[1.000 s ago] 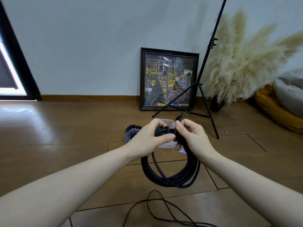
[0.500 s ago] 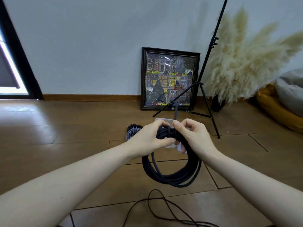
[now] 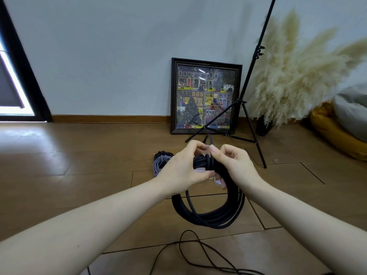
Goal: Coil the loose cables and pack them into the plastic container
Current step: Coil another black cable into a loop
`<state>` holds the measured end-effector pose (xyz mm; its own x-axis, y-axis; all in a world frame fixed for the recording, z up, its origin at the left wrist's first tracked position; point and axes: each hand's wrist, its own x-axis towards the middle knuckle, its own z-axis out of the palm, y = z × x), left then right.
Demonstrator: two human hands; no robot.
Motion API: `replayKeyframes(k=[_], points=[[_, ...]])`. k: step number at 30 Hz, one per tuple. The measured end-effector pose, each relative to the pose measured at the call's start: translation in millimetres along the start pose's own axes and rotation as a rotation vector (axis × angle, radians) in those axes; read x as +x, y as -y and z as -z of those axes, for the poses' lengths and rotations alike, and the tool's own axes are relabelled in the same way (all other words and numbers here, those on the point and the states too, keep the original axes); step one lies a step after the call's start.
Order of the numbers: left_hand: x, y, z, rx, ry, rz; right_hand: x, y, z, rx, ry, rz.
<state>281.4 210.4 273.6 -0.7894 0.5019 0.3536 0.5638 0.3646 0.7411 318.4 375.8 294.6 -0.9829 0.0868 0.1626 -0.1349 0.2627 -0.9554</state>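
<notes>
Both hands meet at the top of a black cable coil [image 3: 208,217], which hangs below them as a thick loop above the wooden floor [image 3: 79,175]. The left hand [image 3: 182,167] has its grip closed around the gathered top of the coil, thumb lying across the strands and fingers curled over from the far side. The right hand [image 3: 232,165] holds the same bundle from the other side, its grip narrow, with the thumb and forefinger pinching the cable at the top; a short free end of the cable [image 3: 209,138] sticks up just beyond the fingertips. Right behind the two grips, mostly hidden by the hands and the coil, sits the clear plastic container [image 3: 217,181] on the floor; only small pale parts of it show between the fingers. Just to the left of the left grip, farther back on the floor, lies a second coiled cable [image 3: 159,161], grey and dark. Below the hanging coil, nearer the person, a thin loose black cable [image 3: 190,247] snakes across the floor. Well beyond the grips, a framed picture [image 3: 205,96] leans against the wall, with a black tripod stand [image 3: 250,108] and pampas grass [image 3: 294,80] to its right.
</notes>
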Motion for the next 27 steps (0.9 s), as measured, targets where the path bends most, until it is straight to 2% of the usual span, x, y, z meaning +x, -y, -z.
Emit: replayKeyframes(k=[19, 27], points=[[0.7, -2.0, 7.4, 0.005, 0.026, -0.024, 0.1, -5.1, -3.1, -0.018, 0.016, 0.021], [2.6, 1.1, 6.3, 0.018, 0.041, 0.023, -1.3, -4.7, -2.6, 0.002, 0.031, 0.017]])
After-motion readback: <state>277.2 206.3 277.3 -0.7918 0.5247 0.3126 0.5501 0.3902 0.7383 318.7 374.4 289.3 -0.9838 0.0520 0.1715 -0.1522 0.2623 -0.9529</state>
